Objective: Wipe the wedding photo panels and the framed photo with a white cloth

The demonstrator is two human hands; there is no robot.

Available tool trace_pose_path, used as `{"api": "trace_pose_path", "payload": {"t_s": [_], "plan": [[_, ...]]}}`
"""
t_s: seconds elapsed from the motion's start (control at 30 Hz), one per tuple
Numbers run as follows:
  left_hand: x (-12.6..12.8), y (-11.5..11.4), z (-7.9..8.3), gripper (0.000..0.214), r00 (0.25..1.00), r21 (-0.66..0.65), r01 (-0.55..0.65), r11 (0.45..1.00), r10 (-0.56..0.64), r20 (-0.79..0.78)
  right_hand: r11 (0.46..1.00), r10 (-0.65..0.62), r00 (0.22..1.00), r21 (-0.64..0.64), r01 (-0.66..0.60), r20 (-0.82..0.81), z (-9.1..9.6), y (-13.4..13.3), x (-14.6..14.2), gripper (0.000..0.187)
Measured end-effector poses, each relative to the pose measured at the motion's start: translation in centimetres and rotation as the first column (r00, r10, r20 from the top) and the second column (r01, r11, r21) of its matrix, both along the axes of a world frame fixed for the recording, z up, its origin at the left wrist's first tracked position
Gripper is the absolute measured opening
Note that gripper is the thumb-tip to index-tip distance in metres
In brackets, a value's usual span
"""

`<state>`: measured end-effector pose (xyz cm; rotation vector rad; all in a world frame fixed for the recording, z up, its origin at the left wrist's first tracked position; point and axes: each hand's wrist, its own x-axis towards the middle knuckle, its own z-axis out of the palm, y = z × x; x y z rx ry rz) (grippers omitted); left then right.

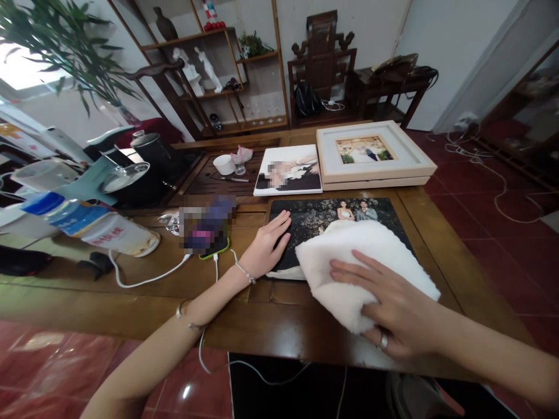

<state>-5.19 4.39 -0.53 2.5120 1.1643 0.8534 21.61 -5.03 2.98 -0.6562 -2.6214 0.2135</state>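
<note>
A dark photo panel (pixel 311 216) showing two people outdoors lies flat on the wooden table. My left hand (pixel 267 244) rests on the panel's left edge with its fingers stretched out, holding nothing. A fluffy white cloth (pixel 336 250) covers the middle and lower right of the panel and hangs over its near edge. My right hand (pixel 393 308) grips the cloth's near right part, some fingers on top and others curled into the fold. Part of the photo is hidden under the cloth.
Behind the panel lie a smaller photo canvas (pixel 288 183) and stacked pale frames (pixel 375 174). To the left are a phone (pixel 209 230) on a white cable, a large plastic bottle (pixel 113 230), a white cup (pixel 224 164) and a dark kettle (pixel 152 152).
</note>
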Motion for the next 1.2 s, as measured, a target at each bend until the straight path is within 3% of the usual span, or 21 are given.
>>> {"api": "trace_pose_path", "payload": {"t_s": [0.13, 0.33, 0.47, 0.63, 0.83, 0.93, 1.03, 1.2], "plan": [[0.0, 0.0, 0.0, 0.039, 1.0, -0.005, -0.002, 1.0, 0.002, 0.006, 0.996, -0.077, 0.996, 0.048, 0.075, 0.053, 0.2, 3.5, 0.9, 0.015], [0.0, -0.2, 0.2, 0.039, 1.0, -0.016, -0.003, 1.0, 0.003, 0.007, 0.958, -0.285, 0.954, 0.048, 0.282, 0.09, 0.4, 9.6, 1.7, 0.023], [0.1, -0.2, 0.2, 0.039, 1.0, -0.017, -0.011, 1.0, 0.011, -0.001, 0.945, -0.326, 0.939, 0.008, 0.328, 0.109, 0.3, 11.4, 1.6, 0.028], [0.1, -0.2, 0.1, 0.039, 1.0, -0.027, -0.016, 1.0, 0.016, 0.022, 0.973, -0.227, 0.961, 0.007, 0.229, 0.156, 0.4, 8.6, 0.3, 0.016], [0.2, -0.3, 0.1, 0.042, 0.997, -0.09, -0.038, 0.995, 0.044, 0.061, 0.994, -0.005, 0.984, -0.102, 0.024, 0.179, 0.5, 1.6, -2.4, 0.018], [0.3, -0.3, 0.0, 0.042, 0.997, -0.103, -0.033, 0.994, 0.04, 0.07, 0.992, 0.052, 0.982, -0.127, -0.029, 0.181, 0.4, -0.4, -3.1, 0.024], [0.2, -0.2, -0.2, 0.042, 0.998, -0.089, -0.02, 0.996, 0.025, 0.055, 0.99, 0.048, 0.985, -0.139, -0.025, 0.166, 0.5, 0.0, -3.0, 0.026], [0.1, -0.1, -0.6, 0.042, 0.999, -0.068, -0.028, 0.997, 0.03, 0.03, 0.994, -0.089, 0.987, -0.055, 0.097, 0.133, 0.7, 4.3, -1.9, 0.026]]}}
